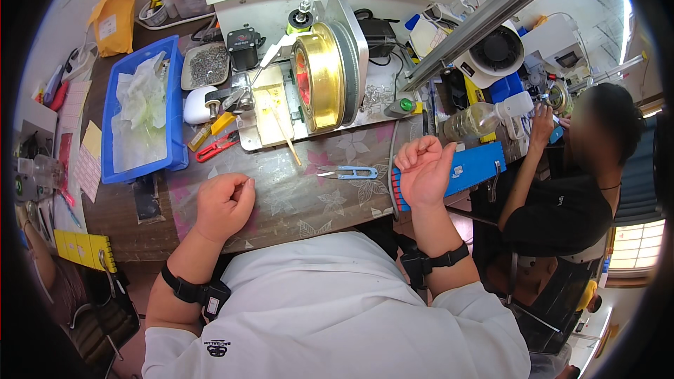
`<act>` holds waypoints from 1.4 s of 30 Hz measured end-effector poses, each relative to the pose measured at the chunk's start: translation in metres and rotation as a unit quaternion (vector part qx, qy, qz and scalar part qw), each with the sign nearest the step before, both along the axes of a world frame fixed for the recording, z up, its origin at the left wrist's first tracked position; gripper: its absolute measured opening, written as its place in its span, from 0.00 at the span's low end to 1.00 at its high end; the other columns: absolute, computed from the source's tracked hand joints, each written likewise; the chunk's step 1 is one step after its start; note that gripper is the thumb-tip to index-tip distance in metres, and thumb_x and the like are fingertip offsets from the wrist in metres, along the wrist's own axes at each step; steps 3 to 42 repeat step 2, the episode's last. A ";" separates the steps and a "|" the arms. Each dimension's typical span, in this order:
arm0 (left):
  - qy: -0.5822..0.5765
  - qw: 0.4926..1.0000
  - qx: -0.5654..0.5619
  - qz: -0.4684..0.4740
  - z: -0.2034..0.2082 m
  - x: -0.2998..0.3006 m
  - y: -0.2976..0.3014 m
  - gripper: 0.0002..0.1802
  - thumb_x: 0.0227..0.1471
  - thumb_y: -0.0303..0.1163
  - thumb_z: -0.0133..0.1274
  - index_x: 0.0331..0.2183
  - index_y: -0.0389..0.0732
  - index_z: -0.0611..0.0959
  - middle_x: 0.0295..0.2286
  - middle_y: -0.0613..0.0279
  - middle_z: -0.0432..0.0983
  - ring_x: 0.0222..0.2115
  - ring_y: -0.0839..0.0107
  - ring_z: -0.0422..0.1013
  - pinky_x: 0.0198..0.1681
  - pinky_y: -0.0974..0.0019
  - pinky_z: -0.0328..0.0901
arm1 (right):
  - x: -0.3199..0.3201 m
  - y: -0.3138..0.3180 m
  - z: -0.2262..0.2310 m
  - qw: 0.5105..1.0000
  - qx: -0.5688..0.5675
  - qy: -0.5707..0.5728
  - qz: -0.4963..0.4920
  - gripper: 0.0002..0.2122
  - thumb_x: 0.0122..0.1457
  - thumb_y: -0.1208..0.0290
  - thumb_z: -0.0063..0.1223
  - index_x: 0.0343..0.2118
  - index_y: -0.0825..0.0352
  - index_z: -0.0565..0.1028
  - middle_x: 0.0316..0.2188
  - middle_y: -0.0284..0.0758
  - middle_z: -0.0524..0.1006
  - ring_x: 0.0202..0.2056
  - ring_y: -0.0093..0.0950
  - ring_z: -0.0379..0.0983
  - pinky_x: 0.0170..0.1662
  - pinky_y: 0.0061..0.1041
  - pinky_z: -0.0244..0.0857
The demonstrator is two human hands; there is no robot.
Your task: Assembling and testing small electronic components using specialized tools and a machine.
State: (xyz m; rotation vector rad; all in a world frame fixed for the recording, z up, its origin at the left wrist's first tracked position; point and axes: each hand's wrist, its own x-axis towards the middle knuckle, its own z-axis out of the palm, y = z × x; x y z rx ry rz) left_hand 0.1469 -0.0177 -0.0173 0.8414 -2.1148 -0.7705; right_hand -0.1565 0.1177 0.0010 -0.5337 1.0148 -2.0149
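Observation:
My left hand (pixel 223 205) rests near the table's front edge, its fingers curled into a loose fist with the thumb against them. No object shows in it. Palm up, my right hand (pixel 425 170) has its fingers loosely bent and apart from the palm, which is bare. It lies over the left end of a flat blue board (pixel 472 170) with a row of red tabs. Between the two hands are small thread snips (pixel 351 173) with light blue handles, touched by neither. Farther back stands a machine with a large gold reel (pixel 324 77).
At left sits a blue tray (pixel 175 144) with crumpled translucent sheets. A dish of small metal parts (pixel 206 67), red-handled pliers (pixel 217 146) and a wooden stick (pixel 286 133) lie around the machine. A clear bottle (pixel 469 123) lies at right, near a seated co-worker (pixel 562 203).

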 end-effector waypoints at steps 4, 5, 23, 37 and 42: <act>0.000 1.000 0.006 -0.001 0.000 0.000 0.000 0.03 0.44 0.24 0.57 0.22 0.39 0.78 0.13 0.61 0.68 0.14 0.64 0.66 0.19 0.64 0.60 | 0.000 0.000 0.000 1.000 0.003 0.006 0.001 0.26 0.62 0.40 0.30 0.26 0.61 0.64 0.17 0.30 0.60 0.21 0.24 0.55 0.27 0.23 0.50; 0.000 1.000 0.006 -0.001 0.000 0.000 0.000 0.03 0.44 0.24 0.57 0.22 0.39 0.78 0.13 0.61 0.68 0.14 0.64 0.66 0.19 0.64 0.60 | 0.000 0.000 0.000 1.000 0.003 0.006 0.001 0.26 0.62 0.40 0.30 0.26 0.61 0.64 0.17 0.30 0.60 0.21 0.24 0.55 0.27 0.23 0.50; 0.000 1.000 0.006 -0.001 0.000 0.000 0.000 0.03 0.44 0.24 0.57 0.22 0.39 0.78 0.13 0.61 0.68 0.14 0.64 0.66 0.19 0.64 0.60 | 0.000 0.000 0.000 1.000 0.003 0.006 0.001 0.26 0.62 0.40 0.30 0.26 0.61 0.64 0.17 0.30 0.60 0.21 0.24 0.55 0.27 0.23 0.50; 0.000 1.000 0.006 -0.001 0.000 0.000 0.000 0.03 0.44 0.24 0.57 0.22 0.39 0.78 0.13 0.61 0.68 0.14 0.64 0.66 0.19 0.64 0.60 | 0.000 0.000 0.000 1.000 0.003 0.006 0.001 0.26 0.62 0.40 0.30 0.26 0.61 0.64 0.17 0.30 0.60 0.21 0.24 0.55 0.27 0.23 0.50; 0.000 1.000 0.006 -0.001 0.000 0.000 0.000 0.03 0.44 0.24 0.57 0.22 0.39 0.78 0.13 0.61 0.68 0.14 0.64 0.66 0.19 0.64 0.60 | 0.000 0.000 0.000 1.000 0.003 0.006 0.001 0.26 0.62 0.40 0.30 0.26 0.61 0.64 0.17 0.30 0.60 0.21 0.24 0.55 0.27 0.23 0.50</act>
